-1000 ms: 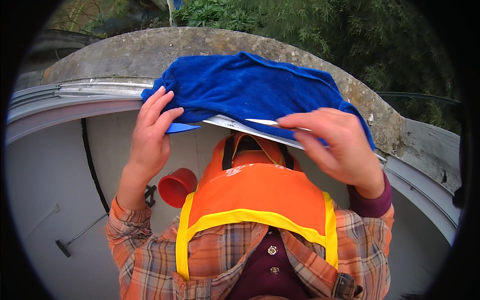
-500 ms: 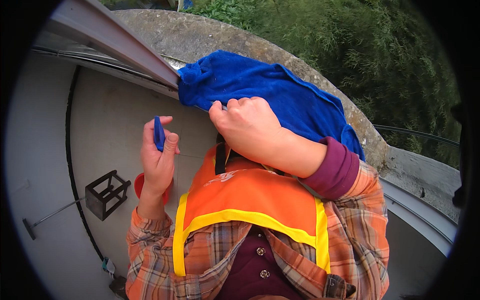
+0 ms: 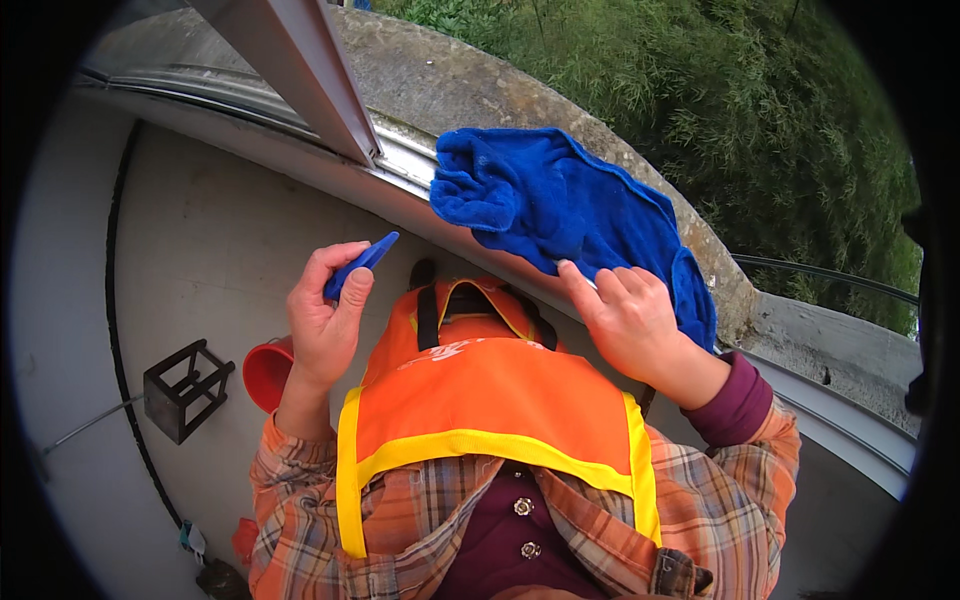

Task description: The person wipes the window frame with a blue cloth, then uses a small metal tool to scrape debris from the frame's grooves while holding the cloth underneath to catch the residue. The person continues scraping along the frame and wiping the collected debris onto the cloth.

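Note:
My left hand (image 3: 328, 312) is raised over the floor, thumb and fingers pinching a slim, flat blue plastic piece (image 3: 364, 264) with a pointed tip. What kind of tool it is I cannot make out. My right hand (image 3: 630, 318) is closed at the near edge of a bunched blue cloth (image 3: 590, 205). A small pale strip shows beside its index finger; what the fingers grip is hidden. The cloth lies along the window track (image 3: 405, 160) and sill, just right of the window frame's upright (image 3: 318, 85).
Beyond the track runs a rough concrete ledge (image 3: 440, 75), with green foliage (image 3: 680, 90) outside. A red bucket (image 3: 268, 375) and a dark open-framed stool (image 3: 188, 390) stand on the floor at left. My orange apron (image 3: 490, 390) has yellow edging.
My right hand has moved right and nearer along the sill. The cloth's left end has come away from the window upright and bunched up. The blue piece in my left hand now tilts right.

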`<state>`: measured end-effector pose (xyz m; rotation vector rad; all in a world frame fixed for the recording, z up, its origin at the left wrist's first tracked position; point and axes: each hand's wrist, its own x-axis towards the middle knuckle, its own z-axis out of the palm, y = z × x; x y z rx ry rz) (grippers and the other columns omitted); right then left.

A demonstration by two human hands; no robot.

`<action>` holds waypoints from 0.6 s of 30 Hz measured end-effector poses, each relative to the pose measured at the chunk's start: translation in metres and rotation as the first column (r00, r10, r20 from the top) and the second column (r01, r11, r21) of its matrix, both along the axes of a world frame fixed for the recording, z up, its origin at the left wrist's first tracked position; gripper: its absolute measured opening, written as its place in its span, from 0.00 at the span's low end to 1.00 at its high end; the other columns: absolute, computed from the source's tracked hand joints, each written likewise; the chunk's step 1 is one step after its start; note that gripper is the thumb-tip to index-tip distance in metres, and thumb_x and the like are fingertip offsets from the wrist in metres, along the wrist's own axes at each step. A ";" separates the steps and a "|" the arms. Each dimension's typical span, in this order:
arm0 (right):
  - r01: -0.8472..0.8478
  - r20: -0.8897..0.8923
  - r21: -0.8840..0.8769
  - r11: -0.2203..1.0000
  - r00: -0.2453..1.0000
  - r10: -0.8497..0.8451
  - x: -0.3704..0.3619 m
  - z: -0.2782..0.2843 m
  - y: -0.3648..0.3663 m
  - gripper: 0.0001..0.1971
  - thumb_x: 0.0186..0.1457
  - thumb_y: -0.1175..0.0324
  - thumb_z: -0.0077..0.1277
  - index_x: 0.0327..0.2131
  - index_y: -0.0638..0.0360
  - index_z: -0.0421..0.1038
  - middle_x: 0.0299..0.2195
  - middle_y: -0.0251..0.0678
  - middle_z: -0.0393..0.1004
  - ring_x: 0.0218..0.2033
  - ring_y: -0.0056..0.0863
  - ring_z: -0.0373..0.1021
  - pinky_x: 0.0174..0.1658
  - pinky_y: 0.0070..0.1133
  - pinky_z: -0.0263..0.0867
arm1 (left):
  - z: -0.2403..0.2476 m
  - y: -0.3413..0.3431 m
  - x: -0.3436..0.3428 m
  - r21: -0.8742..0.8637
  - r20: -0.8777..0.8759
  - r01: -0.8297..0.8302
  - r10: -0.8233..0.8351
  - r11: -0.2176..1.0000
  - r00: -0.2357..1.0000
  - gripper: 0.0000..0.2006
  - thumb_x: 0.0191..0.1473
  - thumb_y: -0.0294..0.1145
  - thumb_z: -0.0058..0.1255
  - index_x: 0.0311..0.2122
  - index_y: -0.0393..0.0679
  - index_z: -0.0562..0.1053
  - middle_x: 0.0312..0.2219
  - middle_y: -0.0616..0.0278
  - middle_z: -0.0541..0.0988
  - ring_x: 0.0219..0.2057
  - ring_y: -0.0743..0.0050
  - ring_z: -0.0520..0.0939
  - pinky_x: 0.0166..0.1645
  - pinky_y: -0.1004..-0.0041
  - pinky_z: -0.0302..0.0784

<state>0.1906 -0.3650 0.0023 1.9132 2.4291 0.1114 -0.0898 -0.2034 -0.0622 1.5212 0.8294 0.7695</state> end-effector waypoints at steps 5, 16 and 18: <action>0.000 -0.120 0.150 0.989 0.993 0.019 -0.025 -0.018 0.060 0.23 0.45 0.70 0.51 0.49 0.55 0.73 0.20 0.29 0.65 0.22 0.26 0.67 0.25 0.24 0.64 | 0.012 0.003 0.010 0.050 0.010 -0.080 0.080 0.996 0.997 0.12 0.60 0.33 0.57 0.46 0.39 0.74 0.33 0.69 0.75 0.31 0.88 0.71 0.36 0.86 0.67; 0.006 -0.258 0.110 0.994 0.966 0.023 -0.041 -0.003 0.128 0.16 0.49 0.67 0.54 0.44 0.50 0.75 0.20 0.31 0.70 0.22 0.31 0.72 0.23 0.27 0.66 | 0.006 0.006 0.003 -0.034 0.069 -0.169 0.171 0.985 0.983 0.14 0.62 0.38 0.54 0.46 0.40 0.73 0.28 0.71 0.74 0.24 0.91 0.68 0.27 0.88 0.63; 0.009 -0.231 0.022 1.000 0.973 -0.003 -0.042 0.011 0.131 0.16 0.50 0.67 0.53 0.45 0.50 0.75 0.20 0.32 0.71 0.22 0.32 0.73 0.23 0.28 0.67 | 0.005 0.005 0.001 -0.022 0.075 -0.183 0.184 0.983 0.980 0.13 0.62 0.38 0.54 0.46 0.40 0.73 0.28 0.71 0.74 0.24 0.91 0.68 0.27 0.88 0.63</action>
